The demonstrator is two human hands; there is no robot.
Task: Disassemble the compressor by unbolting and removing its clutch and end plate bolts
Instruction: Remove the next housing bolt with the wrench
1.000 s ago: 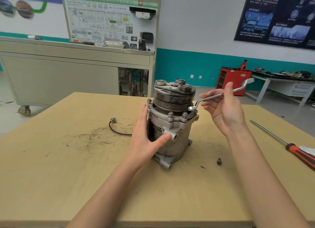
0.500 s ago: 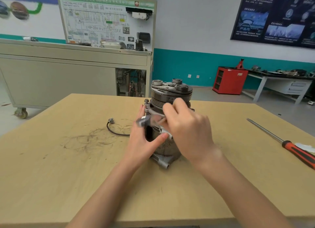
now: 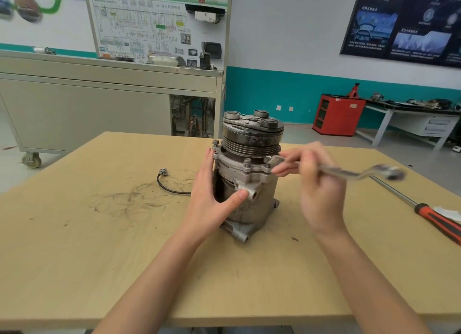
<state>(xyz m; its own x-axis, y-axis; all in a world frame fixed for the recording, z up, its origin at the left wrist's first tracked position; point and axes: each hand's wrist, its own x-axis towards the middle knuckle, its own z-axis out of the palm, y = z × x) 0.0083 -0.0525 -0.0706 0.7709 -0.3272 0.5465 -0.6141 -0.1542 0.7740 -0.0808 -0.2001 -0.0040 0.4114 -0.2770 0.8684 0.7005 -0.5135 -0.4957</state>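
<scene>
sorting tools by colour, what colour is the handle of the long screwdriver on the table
The screwdriver handle is red-orange with black, seen in the head view.

On my feed, a grey wheeled cabinet (image 3: 87,109) with a wiring-diagram board (image 3: 154,26) stands at eleven o'clock. The wall (image 3: 287,46) is white over a teal band; a dark poster (image 3: 404,26) hangs at one, a red cabinet (image 3: 336,114) sits at two.

Workshop surroundings
Wooden table (image 3: 99,258) bearing red-handled screwdriver (image 3: 434,216) at right, loose black cable (image 3: 169,187) at left; behind — wheeled cabinet (image 3: 87,109) with wiring-diagram board (image 3: 149,21), red cabinet (image 3: 336,115), dark wall poster (image 3: 404,21).
</scene>
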